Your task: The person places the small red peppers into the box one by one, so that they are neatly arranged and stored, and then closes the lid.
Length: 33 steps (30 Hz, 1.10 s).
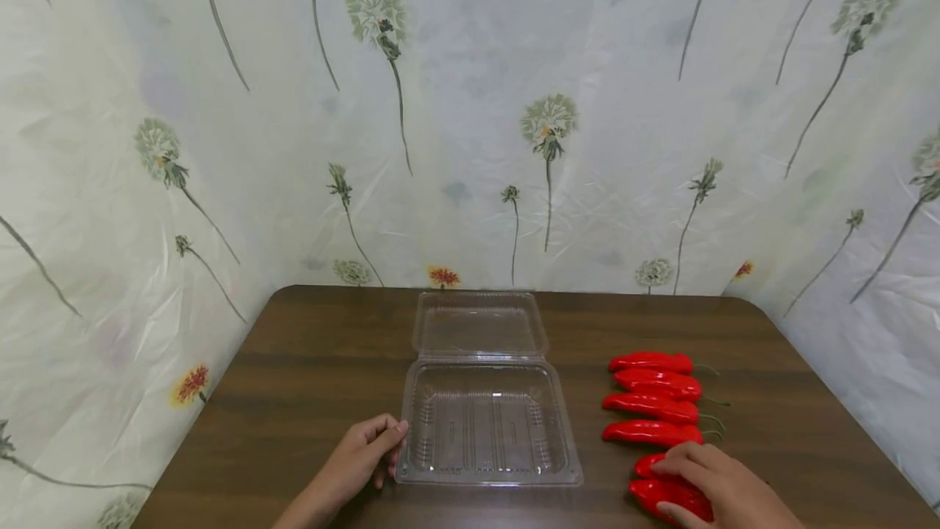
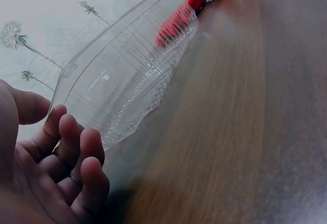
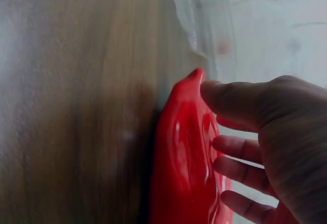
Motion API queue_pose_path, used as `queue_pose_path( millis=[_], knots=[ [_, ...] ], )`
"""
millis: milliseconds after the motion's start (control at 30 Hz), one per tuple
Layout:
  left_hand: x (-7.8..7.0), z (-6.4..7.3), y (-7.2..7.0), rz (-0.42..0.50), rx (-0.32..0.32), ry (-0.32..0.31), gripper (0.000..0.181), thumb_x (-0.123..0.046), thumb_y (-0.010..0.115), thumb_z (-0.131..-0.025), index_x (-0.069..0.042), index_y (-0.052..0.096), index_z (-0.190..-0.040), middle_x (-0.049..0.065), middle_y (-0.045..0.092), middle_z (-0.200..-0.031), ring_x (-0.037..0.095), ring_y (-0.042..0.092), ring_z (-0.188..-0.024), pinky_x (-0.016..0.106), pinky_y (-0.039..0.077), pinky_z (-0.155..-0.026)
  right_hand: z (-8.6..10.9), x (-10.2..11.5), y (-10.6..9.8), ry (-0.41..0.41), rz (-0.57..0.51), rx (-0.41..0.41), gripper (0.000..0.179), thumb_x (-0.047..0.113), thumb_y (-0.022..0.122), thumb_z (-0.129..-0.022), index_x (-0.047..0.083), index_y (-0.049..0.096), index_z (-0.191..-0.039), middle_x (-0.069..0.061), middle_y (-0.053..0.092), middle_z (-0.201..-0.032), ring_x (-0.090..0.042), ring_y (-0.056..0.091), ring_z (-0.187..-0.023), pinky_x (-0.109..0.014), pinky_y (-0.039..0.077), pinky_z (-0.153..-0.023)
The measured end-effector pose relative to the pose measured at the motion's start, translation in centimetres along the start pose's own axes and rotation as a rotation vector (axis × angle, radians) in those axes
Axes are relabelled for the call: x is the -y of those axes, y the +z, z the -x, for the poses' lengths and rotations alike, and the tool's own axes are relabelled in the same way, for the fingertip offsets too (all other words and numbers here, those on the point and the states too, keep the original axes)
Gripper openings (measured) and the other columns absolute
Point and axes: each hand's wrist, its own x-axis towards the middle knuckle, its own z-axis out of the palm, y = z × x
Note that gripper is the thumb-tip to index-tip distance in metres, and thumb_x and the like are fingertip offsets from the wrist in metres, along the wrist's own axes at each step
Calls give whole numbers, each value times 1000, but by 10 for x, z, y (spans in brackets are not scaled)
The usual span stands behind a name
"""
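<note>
A clear plastic clamshell container (image 1: 485, 482) lies with its lid (image 1: 481, 329) folded back. My left hand (image 1: 363, 451) pinches the left rim between thumb and index finger; in the left wrist view the hand's (image 2: 56, 168) other fingers are curled beside the wall. On the right, my right hand (image 1: 723, 480) is over the two nearest red chili peppers (image 1: 657, 500), its fingertips at them. The right wrist view has the thumb near the tip of a glossy pepper (image 3: 179, 168), with the right hand's (image 3: 291, 137) fingers spread loosely along its side.
Several more red peppers (image 1: 654, 406) lie in a column right of the container, green stems pointing right. Everything rests on a dark brown wooden table (image 1: 316, 374). A pale cloth (image 1: 470, 145) printed with dandelions hangs behind and at both sides.
</note>
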Motion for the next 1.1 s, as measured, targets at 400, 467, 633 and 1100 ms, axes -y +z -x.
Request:
queue_pose_path(
  millis=[400, 467, 633, 1100],
  knots=[
    [2, 0, 0, 24, 20, 4, 46, -35, 54, -105, 9, 53, -93, 2, 54, -74, 11, 54, -63, 19, 44, -49, 8, -2, 13, 1, -57, 133, 37, 50, 75, -88, 28, 68, -117, 24, 57, -111, 2, 55, -93, -23, 52, -69],
    [2, 0, 0, 29, 18, 3, 46, -35, 55, -105, 9, 53, -93, 3, 54, -74, 11, 53, -63, 19, 44, -49, 9, -5, 15, -1, -68, 150, 39, 51, 74, -88, 27, 67, -119, 23, 58, -112, 1, 56, -94, -24, 53, -70],
    [2, 0, -1, 35, 13, -1, 45, -35, 55, -105, 9, 53, -93, 3, 54, -74, 11, 53, -63, 19, 44, -49, 12, -10, 17, 7, -79, 205, 42, 50, 73, -89, 26, 66, -123, 18, 60, -114, -1, 57, -97, -25, 53, -72],
    [3, -1, -2, 24, 10, 14, 43, -33, 55, -105, 7, 54, -91, 3, 54, -74, 11, 54, -62, 19, 44, -49, 8, -13, 17, -61, -179, 187, 36, 36, 74, -91, 23, 65, -123, 17, 62, -115, -1, 57, -100, -24, 53, -74]
  ],
)
